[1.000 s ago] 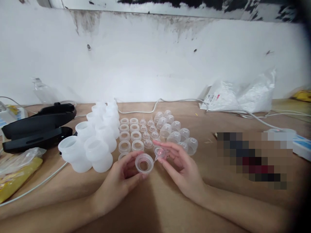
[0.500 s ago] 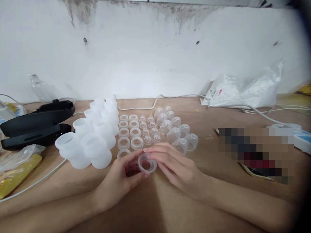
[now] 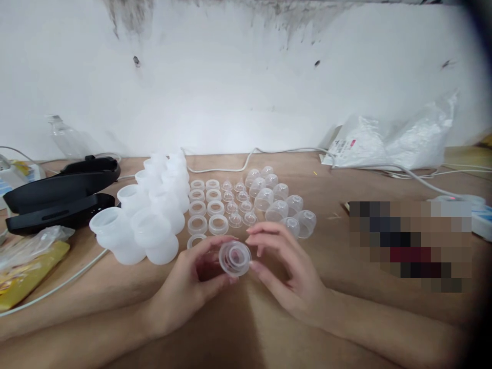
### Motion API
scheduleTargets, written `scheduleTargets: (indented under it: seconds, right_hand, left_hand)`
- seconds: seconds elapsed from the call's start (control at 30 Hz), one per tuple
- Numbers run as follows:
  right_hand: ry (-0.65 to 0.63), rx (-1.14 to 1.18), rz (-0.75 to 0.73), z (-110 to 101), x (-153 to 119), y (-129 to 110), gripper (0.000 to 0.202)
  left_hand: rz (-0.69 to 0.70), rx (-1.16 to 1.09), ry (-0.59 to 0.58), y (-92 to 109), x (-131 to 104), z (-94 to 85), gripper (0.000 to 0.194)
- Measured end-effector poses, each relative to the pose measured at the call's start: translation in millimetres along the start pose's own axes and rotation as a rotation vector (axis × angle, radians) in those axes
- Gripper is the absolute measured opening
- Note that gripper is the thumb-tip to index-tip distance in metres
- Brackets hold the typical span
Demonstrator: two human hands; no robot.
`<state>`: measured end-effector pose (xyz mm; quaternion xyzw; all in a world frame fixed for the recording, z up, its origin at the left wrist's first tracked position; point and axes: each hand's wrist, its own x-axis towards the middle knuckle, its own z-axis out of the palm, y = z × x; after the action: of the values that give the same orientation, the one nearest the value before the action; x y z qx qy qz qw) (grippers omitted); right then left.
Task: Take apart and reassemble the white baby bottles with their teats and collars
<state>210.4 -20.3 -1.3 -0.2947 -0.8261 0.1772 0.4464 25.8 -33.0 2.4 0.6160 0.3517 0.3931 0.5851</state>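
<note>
My left hand [image 3: 200, 274] is closed around a clear bottle collar ring [image 3: 224, 266], thumb below and fingers above. A clear bottle nipple [image 3: 236, 253] shows inside the ring, its round tip facing me. My right hand [image 3: 290, 271] is just to the right with fingers apart; its thumb tip is at the ring's edge, and I cannot tell whether it touches. Behind my hands lie two rows of collar rings [image 3: 218, 231], two rows of nipples [image 3: 232, 218] and two rows of clear domed caps [image 3: 277, 210]. White wide-necked bottles [image 3: 156, 251] stand to the left.
A black hinged case [image 3: 61, 189] and a yellow packet [image 3: 34, 277] lie at the far left. A clear plastic bag [image 3: 415, 138] leans on the wall at the back right. A white cable [image 3: 230, 170] runs along the back. A pixelated object [image 3: 407, 241] lies at right.
The nipple now shows inside the ring, where the opening was see-through before. My right hand's fingers have come off the ring and spread. My left hand keeps its hold.
</note>
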Motion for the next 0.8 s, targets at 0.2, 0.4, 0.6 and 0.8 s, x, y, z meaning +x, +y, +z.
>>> scheduleTargets:
  seconds: [0.2, 0.4, 0.6, 0.8]
  right_hand:
    - [-0.198, 0.312, 0.386, 3.5, 3.6, 1.0, 0.022]
    - [-0.297, 0.358, 0.451, 4.9, 4.8, 2.7, 0.028]
    - [-0.205, 0.205, 0.448, 6.9, 2.7, 2.4, 0.022]
    - [-0.151, 0.131, 0.321, 5.0, 5.3, -1.1, 0.013]
  left_hand:
    - [0.04, 0.139, -0.019, 4.7, -3.0, 1.2, 0.036]
    - [0.105, 0.38, 0.014, -0.8, -5.1, -0.9, 0.04]
    - [0.196, 0.465, 0.018, 4.6, -11.0, 2.5, 0.036]
    - [0.056, 0.255, 0.071, 9.6, -0.7, 10.3, 0.015]
